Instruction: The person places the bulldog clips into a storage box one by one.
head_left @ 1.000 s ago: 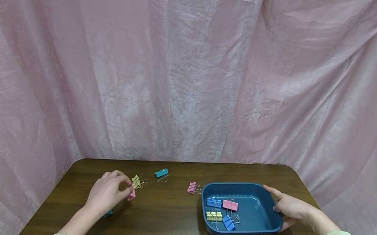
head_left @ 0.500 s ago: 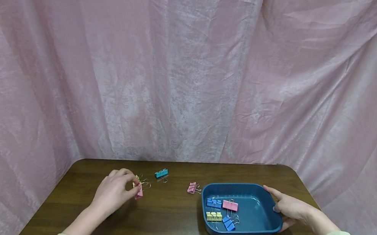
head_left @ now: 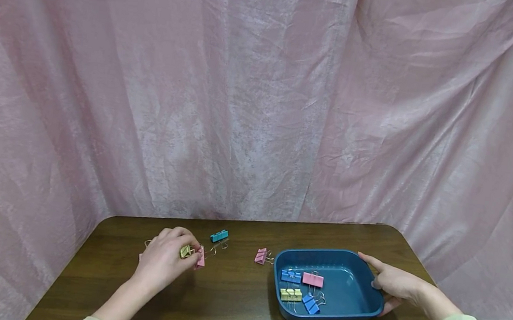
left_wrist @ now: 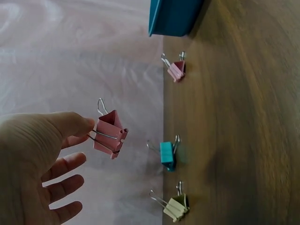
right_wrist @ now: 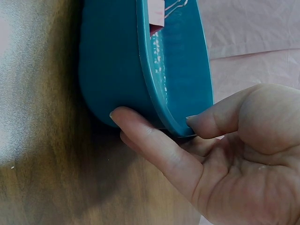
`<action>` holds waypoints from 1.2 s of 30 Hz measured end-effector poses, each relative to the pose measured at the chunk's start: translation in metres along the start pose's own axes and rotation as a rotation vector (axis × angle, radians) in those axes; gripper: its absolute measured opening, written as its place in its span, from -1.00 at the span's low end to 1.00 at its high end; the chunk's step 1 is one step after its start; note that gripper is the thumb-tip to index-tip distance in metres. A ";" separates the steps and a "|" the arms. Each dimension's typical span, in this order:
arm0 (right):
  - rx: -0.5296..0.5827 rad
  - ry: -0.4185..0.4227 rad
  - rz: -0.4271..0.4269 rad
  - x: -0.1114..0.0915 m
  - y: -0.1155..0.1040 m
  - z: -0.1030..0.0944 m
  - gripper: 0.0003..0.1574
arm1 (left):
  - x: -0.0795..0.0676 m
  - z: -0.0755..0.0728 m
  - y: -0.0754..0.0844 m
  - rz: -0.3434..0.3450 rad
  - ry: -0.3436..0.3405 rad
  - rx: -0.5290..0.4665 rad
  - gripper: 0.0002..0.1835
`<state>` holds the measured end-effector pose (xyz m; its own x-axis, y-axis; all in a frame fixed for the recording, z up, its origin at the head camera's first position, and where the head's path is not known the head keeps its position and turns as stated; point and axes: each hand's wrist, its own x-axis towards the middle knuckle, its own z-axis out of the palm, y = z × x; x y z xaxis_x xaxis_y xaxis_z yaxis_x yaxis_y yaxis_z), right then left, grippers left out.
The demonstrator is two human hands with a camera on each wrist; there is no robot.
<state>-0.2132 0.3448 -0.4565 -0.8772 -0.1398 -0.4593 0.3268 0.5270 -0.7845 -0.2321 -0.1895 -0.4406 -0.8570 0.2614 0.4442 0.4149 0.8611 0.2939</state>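
Observation:
My left hand (head_left: 166,257) pinches a pink binder clip (left_wrist: 108,133) by a wire handle between thumb and forefinger; the other fingers are spread behind. In the head view the held clip overlaps a yellow binder clip (head_left: 186,251), which the left wrist view shows lower down on the wooden table (head_left: 222,302). My right hand (head_left: 395,287) grips the right end of a blue tray (head_left: 352,316), thumb at the rim and fingers against the outer wall (right_wrist: 112,61). Inside the tray lie two blue clips (head_left: 291,276), a pink clip (head_left: 313,279) and a yellow clip (head_left: 291,295).
A teal binder clip (head_left: 219,236) lies near the table's back edge. Another pink clip (head_left: 261,256) sits just left of the tray. Something pink (head_left: 140,257) peeks out left of my left hand. A pink curtain (head_left: 262,103) hangs behind the table.
My left hand has moved right, carrying the pink binder clip up from beside the yellow one. Its forearm now covers the teal clip seen earlier at lower left. My right hand and the tray stay put.

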 end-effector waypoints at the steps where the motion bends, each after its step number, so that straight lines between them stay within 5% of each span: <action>1: -0.001 0.001 0.000 0.000 0.000 0.000 0.01 | 0.000 0.000 0.002 0.010 0.006 -0.004 -0.88; 36: 0.012 -0.012 0.006 0.000 -0.001 -0.001 0.02 | 0.012 0.008 0.050 0.146 0.043 -0.070 -0.86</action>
<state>-0.2138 0.3449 -0.4553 -0.8708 -0.1467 -0.4691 0.3365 0.5178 -0.7866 -0.2241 -0.1402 -0.4279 -0.7729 0.3609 0.5219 0.5555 0.7824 0.2816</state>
